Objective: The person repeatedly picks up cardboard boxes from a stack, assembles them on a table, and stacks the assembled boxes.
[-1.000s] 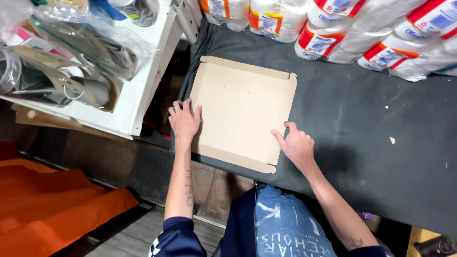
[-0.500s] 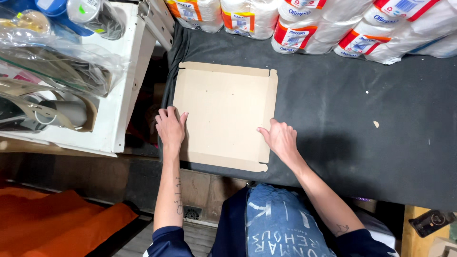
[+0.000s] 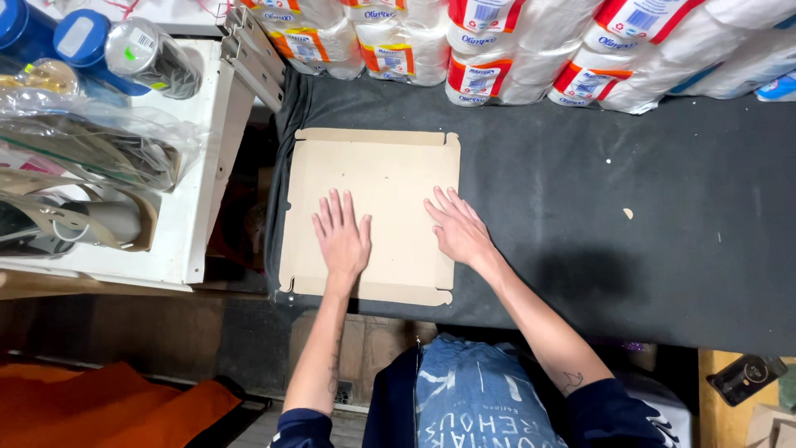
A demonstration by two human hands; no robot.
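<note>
— Head view: where's the cardboard (image 3: 373,216)?
— Flat at the near left of the black table (image 3: 622,274), beside the white shelf (image 3: 207,199).
— And the hands?
— Left hand (image 3: 342,236) and right hand (image 3: 458,228) lie open, palms pressing the sheet, grasping nothing.
— How would it handle?
— Likely light, fairly stiff, creasable; best taken by its edges.

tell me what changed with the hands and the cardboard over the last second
Both hands slid inward off the cardboard's side edges: the left hand now lies flat on the middle of the cardboard sheet, the right hand flat near its right edge. The sheet stayed flat on the black table; neither hand grips anything.
</note>
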